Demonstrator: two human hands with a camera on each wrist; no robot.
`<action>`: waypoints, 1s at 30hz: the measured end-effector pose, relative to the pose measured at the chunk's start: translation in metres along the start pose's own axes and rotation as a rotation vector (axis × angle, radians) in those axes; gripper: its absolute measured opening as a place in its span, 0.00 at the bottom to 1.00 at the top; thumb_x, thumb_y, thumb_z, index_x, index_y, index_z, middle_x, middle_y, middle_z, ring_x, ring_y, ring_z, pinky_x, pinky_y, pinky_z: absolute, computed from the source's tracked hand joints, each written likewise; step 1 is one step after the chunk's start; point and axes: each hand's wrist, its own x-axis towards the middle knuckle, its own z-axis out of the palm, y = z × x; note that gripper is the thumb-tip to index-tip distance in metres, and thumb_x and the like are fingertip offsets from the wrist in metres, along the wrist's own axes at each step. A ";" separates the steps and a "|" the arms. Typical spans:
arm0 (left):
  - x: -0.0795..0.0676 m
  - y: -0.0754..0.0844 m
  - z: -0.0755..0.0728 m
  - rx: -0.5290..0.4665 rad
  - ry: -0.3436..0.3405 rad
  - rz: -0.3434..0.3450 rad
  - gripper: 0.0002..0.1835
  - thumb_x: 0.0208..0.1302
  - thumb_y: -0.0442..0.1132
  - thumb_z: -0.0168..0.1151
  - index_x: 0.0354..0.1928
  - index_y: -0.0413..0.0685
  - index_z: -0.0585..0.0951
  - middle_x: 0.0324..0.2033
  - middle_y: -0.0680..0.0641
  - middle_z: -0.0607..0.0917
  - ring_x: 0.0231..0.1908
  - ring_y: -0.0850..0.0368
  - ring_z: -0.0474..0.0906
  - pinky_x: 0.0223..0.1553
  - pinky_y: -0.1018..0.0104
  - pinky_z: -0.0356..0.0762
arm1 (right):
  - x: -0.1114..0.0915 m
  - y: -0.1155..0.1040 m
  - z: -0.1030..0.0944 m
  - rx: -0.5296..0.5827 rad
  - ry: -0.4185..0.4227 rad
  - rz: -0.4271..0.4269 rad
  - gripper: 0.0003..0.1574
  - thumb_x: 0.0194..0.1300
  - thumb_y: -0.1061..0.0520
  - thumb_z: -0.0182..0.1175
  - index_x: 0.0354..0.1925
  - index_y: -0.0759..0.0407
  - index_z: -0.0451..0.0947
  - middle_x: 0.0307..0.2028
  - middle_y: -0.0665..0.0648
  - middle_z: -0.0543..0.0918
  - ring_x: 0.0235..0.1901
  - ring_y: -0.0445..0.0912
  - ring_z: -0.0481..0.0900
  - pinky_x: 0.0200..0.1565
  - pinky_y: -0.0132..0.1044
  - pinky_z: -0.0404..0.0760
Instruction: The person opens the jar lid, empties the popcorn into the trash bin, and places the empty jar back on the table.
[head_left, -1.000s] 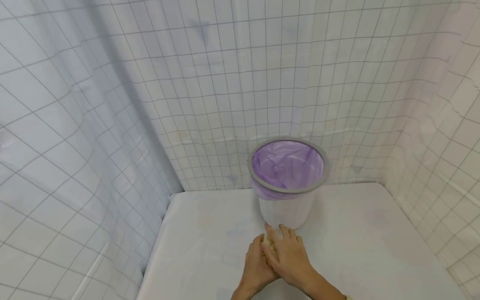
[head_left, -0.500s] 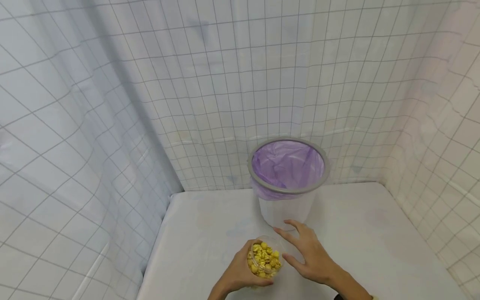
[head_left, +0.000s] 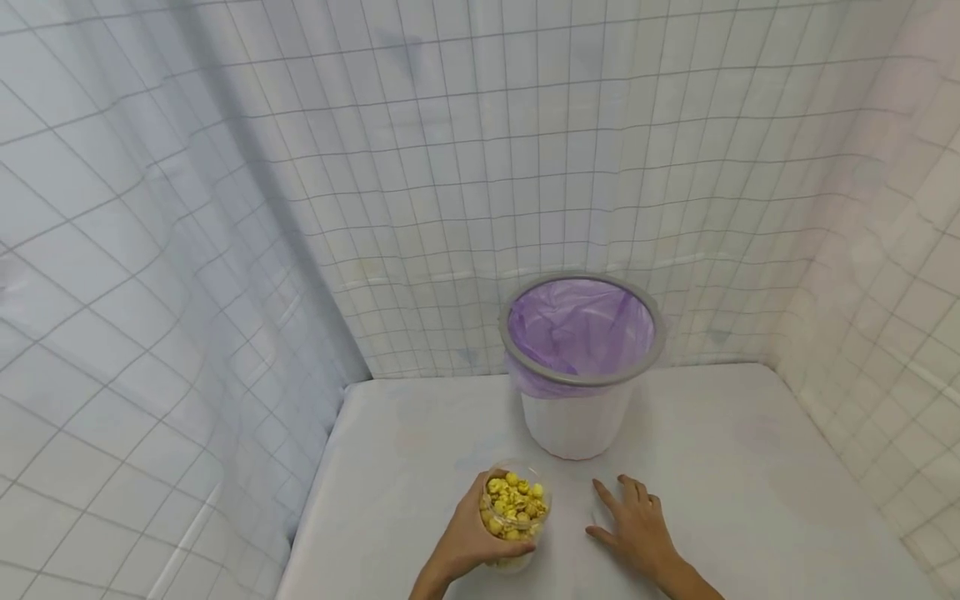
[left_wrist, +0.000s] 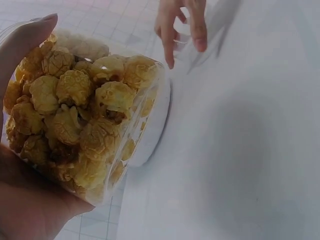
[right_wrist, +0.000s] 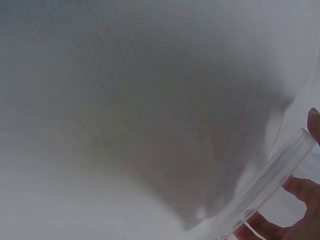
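Observation:
My left hand (head_left: 468, 532) grips a clear plastic jar of yellow popcorn (head_left: 513, 507), fingers and thumb round its side. The jar's top faces up, with popcorn near the rim. Up close in the left wrist view, the jar wall (left_wrist: 80, 110) shows caramel-coloured pieces inside. To the right, low over the white table, my right hand (head_left: 639, 533) holds a round clear lid (right_wrist: 267, 185) by its edge, best seen in the right wrist view. From the head the lid is hardly visible.
A white bin (head_left: 573, 425) with a grey rim and purple liner stands behind both hands on the white table (head_left: 420, 433). White grid-patterned curtains (head_left: 465, 192) hang at the back and both sides.
The hands were together over the jar, then parted. My right hand has moved right and lower with the lid. My left hand and the jar have shifted slightly left.

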 end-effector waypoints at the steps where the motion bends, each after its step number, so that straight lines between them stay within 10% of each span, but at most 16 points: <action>1: 0.000 0.000 0.000 -0.010 -0.001 -0.003 0.53 0.45 0.48 0.86 0.73 0.52 0.66 0.66 0.47 0.77 0.65 0.49 0.75 0.67 0.47 0.76 | -0.002 0.001 0.003 -0.007 0.004 0.009 0.45 0.50 0.34 0.76 0.62 0.52 0.82 0.56 0.70 0.77 0.56 0.64 0.76 0.46 0.57 0.80; 13: -0.001 -0.004 0.002 -0.040 -0.005 -0.027 0.54 0.45 0.45 0.86 0.74 0.51 0.66 0.66 0.46 0.76 0.66 0.50 0.74 0.67 0.48 0.75 | -0.001 0.013 0.007 0.082 -0.059 0.045 0.45 0.58 0.32 0.71 0.67 0.52 0.78 0.61 0.70 0.76 0.58 0.64 0.77 0.46 0.58 0.82; 22: -0.004 -0.008 -0.005 -0.043 0.028 -0.030 0.52 0.45 0.45 0.86 0.72 0.48 0.67 0.65 0.44 0.77 0.65 0.48 0.75 0.66 0.48 0.75 | 0.113 0.074 -0.127 0.504 -0.047 0.234 0.37 0.84 0.50 0.39 0.77 0.74 0.52 0.71 0.80 0.64 0.65 0.75 0.70 0.65 0.73 0.69; 30: -0.009 -0.013 -0.006 -0.031 0.049 -0.050 0.51 0.43 0.46 0.87 0.70 0.48 0.68 0.66 0.41 0.76 0.65 0.44 0.74 0.66 0.42 0.76 | 0.198 0.078 -0.214 0.381 -0.097 0.218 0.47 0.83 0.42 0.34 0.82 0.64 0.28 0.73 0.85 0.55 0.60 0.79 0.72 0.54 0.73 0.77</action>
